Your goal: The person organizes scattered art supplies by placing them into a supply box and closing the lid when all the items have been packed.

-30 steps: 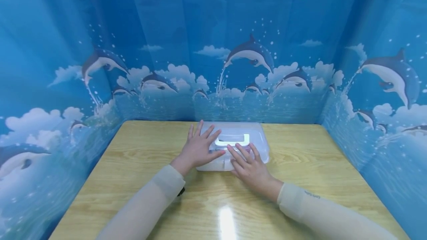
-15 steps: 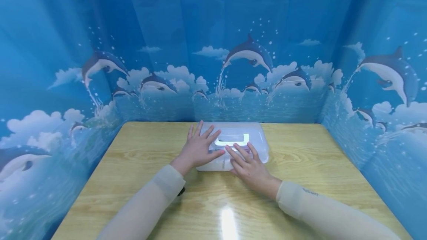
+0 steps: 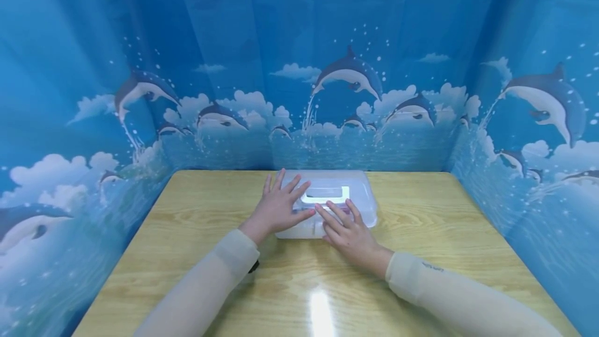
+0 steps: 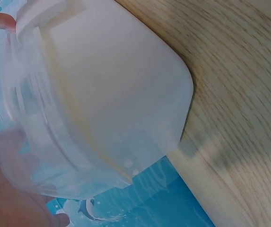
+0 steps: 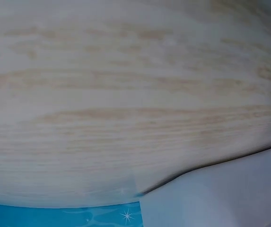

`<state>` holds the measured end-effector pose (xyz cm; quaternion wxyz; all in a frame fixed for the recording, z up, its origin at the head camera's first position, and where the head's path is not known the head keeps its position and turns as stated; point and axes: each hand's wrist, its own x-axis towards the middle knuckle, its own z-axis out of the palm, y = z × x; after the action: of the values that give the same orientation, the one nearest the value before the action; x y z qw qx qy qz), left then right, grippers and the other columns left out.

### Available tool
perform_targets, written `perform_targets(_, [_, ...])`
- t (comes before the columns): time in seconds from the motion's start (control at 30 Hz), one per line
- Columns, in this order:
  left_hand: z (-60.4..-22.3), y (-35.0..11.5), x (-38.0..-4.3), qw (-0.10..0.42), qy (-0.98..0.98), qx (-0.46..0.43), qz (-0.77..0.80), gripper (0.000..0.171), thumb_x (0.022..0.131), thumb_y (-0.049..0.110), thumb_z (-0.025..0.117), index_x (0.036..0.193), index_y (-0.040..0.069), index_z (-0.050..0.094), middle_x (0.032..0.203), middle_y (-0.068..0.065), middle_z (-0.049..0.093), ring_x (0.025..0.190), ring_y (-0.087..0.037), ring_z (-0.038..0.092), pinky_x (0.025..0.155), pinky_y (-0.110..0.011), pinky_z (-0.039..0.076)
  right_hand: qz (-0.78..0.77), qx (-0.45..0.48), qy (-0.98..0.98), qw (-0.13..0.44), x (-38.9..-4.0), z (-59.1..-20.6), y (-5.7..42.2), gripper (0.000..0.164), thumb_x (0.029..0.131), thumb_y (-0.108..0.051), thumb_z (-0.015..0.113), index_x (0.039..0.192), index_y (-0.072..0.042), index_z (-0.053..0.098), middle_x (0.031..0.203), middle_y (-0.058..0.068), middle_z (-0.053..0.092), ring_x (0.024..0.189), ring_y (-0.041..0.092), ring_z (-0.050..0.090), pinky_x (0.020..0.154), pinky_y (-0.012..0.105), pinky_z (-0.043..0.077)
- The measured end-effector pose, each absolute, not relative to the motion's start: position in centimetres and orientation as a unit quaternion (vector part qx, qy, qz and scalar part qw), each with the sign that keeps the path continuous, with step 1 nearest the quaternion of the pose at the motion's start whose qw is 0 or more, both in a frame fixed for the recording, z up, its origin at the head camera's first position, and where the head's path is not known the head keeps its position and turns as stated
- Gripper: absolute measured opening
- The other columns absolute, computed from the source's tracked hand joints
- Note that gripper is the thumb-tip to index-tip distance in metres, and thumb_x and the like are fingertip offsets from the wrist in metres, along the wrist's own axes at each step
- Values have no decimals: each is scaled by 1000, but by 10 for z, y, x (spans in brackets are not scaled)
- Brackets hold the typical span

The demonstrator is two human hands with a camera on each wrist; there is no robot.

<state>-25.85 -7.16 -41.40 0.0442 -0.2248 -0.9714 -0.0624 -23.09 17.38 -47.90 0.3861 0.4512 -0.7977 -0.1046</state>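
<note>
A translucent plastic storage box (image 3: 364,204) lies at the table's far edge with its lid on. A carry handle (image 3: 327,201) lies flat on top of the lid. My left hand (image 3: 277,209) rests over the box's left end, fingers spread and straight, thumb pointing right. In the left wrist view that hand (image 4: 12,205) is at the clear lid, and the box's whitish wall (image 4: 121,80) fills the middle. On the front right part of the lid lies my right hand (image 3: 353,237), fingers extended toward the handle. The right wrist view shows only a pale box side (image 5: 215,196).
The box stands on a wood-grain table (image 3: 187,212). Behind and on both sides hangs a blue curtain (image 3: 262,40) printed with dolphins, close to the table's back edge. Light reflects off the tabletop near the front.
</note>
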Motion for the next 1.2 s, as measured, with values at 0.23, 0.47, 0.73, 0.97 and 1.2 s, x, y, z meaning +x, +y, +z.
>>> perform_targets(0.23, [-415, -72, -260, 40, -972, -223, -60, 85, 90, 83, 30, 160, 36, 21, 166, 2, 14, 152, -39, -5, 116, -66, -6, -113, 444, -794, 398, -233, -481, 173, 35, 96, -38, 54, 108, -7, 63, 159, 10, 37, 145, 33, 33, 113, 63, 26])
perform_targets(0.47, [-415, -74, -262, 35, -971, -229, -57, 83, 90, 81, 33, 159, 37, 22, 166, 2, 15, 152, -39, -3, 116, -66, -4, -119, 442, -792, 403, -233, -482, 170, 34, 95, -38, 55, 106, -7, 61, 158, 11, 38, 145, 32, 33, 112, 63, 26])
perform_targets(0.73, [-414, -73, -261, 27, -970, -234, -59, 83, 90, 81, 34, 160, 37, 21, 166, 2, 14, 152, -40, -2, 116, -67, -5, -119, 439, -802, 387, -233, -485, 170, 27, 96, -33, 54, 103, -8, 59, 161, 12, 33, 147, 32, 30, 113, 63, 23])
perform_targets(0.97, [-414, -73, -259, 21, -972, -228, -60, 83, 90, 81, 36, 159, 37, 20, 166, 3, 13, 152, -38, -6, 116, -66, -6, -114, 442, -809, 371, -232, -483, 169, 30, 92, -36, 62, 100, -7, 57, 162, 13, 31, 147, 34, 28, 114, 64, 22])
perform_targets(1.2, [-413, -73, -260, 30, -970, -232, -61, 83, 91, 80, 35, 160, 36, 21, 166, 3, 13, 152, -39, -2, 116, -66, -5, -112, 439, -809, 375, -233, -482, 170, 30, 90, -36, 63, 99, -8, 57, 162, 12, 32, 147, 35, 28, 114, 64, 22])
